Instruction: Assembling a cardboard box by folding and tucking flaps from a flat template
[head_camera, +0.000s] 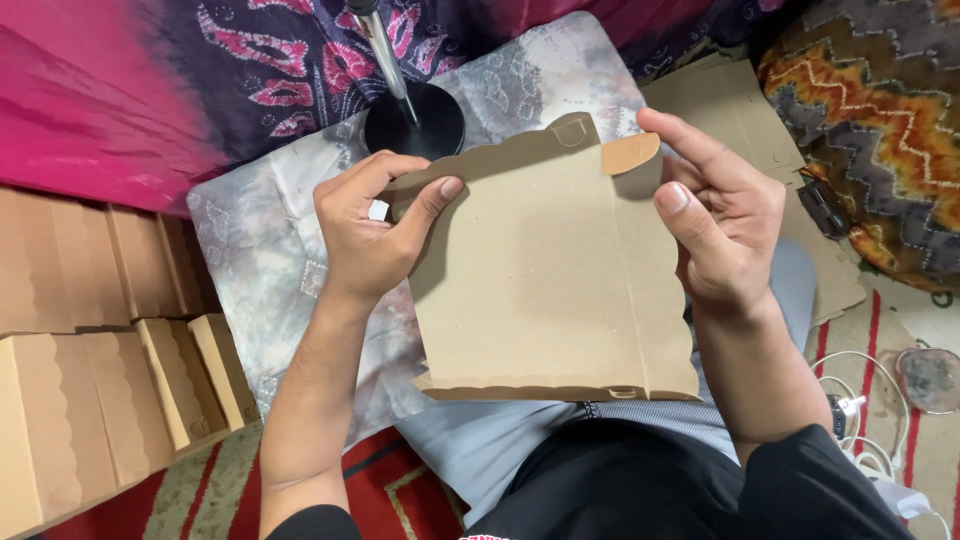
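A flat brown cardboard box blank (545, 270) with scalloped edges is held in front of me over my lap. My left hand (372, 228) grips its upper left corner, thumb on the face. My right hand (722, 215) holds the upper right edge, with a finger and thumb by a small rounded tab (630, 153) that is bent over at the top.
Several folded cardboard boxes (100, 370) are stacked at the left. A black round stand base (415, 122) with a metal pole sits on a grey patterned cushion (270, 240). More flat cardboard blanks (745, 120) lie at the right, white cables (860, 420) beyond.
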